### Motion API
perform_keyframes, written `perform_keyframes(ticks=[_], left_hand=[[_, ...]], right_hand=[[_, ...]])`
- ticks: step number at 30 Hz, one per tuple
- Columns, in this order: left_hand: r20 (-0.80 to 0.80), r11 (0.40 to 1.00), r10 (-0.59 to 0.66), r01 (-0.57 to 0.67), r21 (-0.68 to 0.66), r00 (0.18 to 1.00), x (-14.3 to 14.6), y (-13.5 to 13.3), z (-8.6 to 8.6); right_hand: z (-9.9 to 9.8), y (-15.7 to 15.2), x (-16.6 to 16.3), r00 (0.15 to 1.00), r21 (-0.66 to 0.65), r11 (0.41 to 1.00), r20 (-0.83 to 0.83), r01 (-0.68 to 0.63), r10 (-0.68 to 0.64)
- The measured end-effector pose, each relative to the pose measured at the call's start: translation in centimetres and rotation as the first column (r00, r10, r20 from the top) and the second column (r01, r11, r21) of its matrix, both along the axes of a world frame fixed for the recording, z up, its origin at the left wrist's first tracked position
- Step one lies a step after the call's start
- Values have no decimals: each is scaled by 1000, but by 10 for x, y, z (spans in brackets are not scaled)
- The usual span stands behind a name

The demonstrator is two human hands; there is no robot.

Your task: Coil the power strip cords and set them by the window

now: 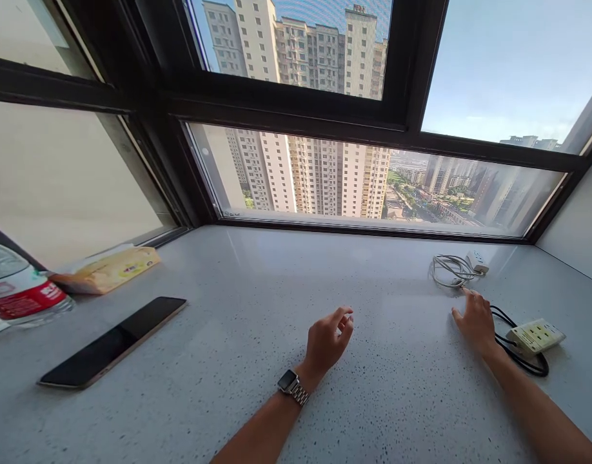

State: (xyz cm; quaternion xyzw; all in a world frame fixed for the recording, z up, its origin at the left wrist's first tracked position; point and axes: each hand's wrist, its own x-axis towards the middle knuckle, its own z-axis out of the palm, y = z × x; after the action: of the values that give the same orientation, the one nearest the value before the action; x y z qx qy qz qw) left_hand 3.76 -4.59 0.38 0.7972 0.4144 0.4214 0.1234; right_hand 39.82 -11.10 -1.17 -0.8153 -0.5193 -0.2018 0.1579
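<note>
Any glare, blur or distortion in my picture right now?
Head view: window frame backlit, nearly black; same view: pale sheen on the speckled sill; same view: left hand and right hand fairly sharp; same view: plastic bottle cut off at left edge, seemingly stretched.

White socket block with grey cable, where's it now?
Head view, right side: the white socket block sits beside its looped grey cable, beyond the right hand.

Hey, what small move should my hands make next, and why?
I'd probably close your right hand on the coiled pale cable: its fingertips reach the coil's near edge, thumb and fingers apart. Your left hand looks empty, loosely curled well away from it, so it could wait.
</note>
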Motion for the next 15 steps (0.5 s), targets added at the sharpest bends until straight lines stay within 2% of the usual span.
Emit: perform_keyframes(ticks=[3,6,11,15], left_hand=[[-8,1000,-13,13,-19,1000,0,0,0],[-13,1000,-17,17,-25,1000,-1,1,-3],[-29,999,-39,38,-27,999,-1,2,-3],[-29,998,-56,54,-39,998,-1,1,-2]], right_hand=[[-7,1,16,999,43,999,25,22,-23],[-7,7,22,995,76,992,0,99,-100],[3,20,29,995,-68,995,-52,76,-80],[11,31,39,968,-177,962,-106,208,-229]])
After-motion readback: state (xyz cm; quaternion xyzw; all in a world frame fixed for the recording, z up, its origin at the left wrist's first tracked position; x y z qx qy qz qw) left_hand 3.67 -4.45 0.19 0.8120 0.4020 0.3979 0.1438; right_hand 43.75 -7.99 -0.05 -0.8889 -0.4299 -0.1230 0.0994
